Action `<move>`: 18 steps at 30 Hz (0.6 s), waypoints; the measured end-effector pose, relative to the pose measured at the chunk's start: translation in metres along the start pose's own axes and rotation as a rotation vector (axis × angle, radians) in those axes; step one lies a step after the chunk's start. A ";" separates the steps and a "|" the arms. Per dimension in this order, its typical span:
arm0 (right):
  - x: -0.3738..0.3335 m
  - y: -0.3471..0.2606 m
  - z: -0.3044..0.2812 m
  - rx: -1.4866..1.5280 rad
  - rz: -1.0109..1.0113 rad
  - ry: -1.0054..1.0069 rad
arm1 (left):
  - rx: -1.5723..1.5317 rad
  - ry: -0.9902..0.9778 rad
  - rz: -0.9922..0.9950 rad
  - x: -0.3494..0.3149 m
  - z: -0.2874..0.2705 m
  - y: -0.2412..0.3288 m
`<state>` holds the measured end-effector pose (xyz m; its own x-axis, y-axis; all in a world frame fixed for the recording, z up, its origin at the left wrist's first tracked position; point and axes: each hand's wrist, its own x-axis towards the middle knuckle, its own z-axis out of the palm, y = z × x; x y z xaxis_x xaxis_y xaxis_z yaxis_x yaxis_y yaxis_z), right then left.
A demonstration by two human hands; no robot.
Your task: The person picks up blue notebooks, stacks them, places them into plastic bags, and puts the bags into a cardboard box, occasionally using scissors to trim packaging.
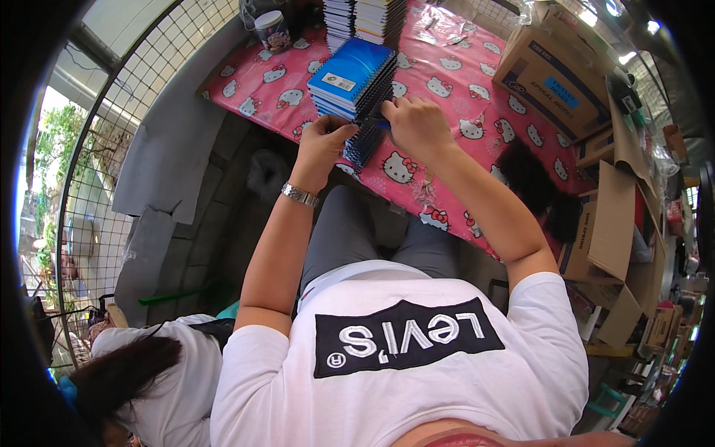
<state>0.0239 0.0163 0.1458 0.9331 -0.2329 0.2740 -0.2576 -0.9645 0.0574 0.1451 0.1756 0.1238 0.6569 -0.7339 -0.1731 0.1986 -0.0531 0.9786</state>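
While leaning toward the near edge of a desk with a pink patterned cover, has both hands at a stack of blue notebooks, standing at twelve o'clock close to that edge, seemingly for an easy reach. Holds the left hand at seven o'clock of the top notebook, with thumb and fingers bent narrowly together, perhaps to steady that corner. Holds the right hand between four and five o'clock of it, beside the spiral bindings, with fingers curled in, perhaps to brace from the opposite side. Cannot tell whether closed on the stack itself or on something small and dark. Shows the bindings toward three o'clock, probably to line up the covers. Beyond, at twelve o'clock, shows taller stacks, likely set back for working room. At eleven, shows a jar, well clear of the arms. At two, shows a cardboard box on the desk, apparently kept aside; at three, an open box with flaps spread, presumably for access.
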 end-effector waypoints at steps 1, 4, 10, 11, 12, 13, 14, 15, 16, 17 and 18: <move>0.002 -0.001 0.001 -0.020 0.059 -0.108 | 0.018 0.006 0.015 0.001 -0.001 -0.001; -0.002 0.007 0.009 0.069 0.074 -0.060 | -0.024 0.009 0.007 -0.001 -0.006 -0.001; -0.014 0.015 0.018 -0.013 -0.102 0.317 | -0.505 0.005 -0.158 0.001 -0.011 -0.011; -0.014 0.013 0.018 0.005 -0.097 0.262 | -0.523 -0.016 -0.174 0.002 -0.010 -0.012; -0.011 0.009 0.013 0.023 -0.096 0.210 | -0.476 -0.014 -0.151 0.002 -0.007 -0.012; -0.008 0.005 0.011 0.041 -0.095 0.157 | -0.429 -0.012 -0.129 0.002 -0.003 -0.011; -0.006 0.003 0.011 0.013 -0.055 0.096 | -0.382 -0.009 -0.106 0.002 0.000 -0.011; -0.004 0.001 0.011 -0.013 -0.018 0.036 | -0.268 0.005 -0.075 0.003 0.002 -0.011; -0.002 0.000 0.012 -0.039 0.018 -0.024 | -0.155 0.019 -0.045 0.004 0.003 -0.013; -0.002 0.000 0.012 -0.012 0.029 -0.041 | -0.041 0.033 -0.015 0.005 0.002 -0.014; -0.002 0.001 0.013 0.013 0.043 -0.058 | -0.074 0.026 -0.022 0.005 0.001 -0.015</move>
<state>0.0253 0.0137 0.1333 0.9343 -0.2809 0.2194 -0.2952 -0.9548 0.0343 0.1446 0.1717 0.1082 0.6704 -0.7150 -0.1981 0.2655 -0.0181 0.9639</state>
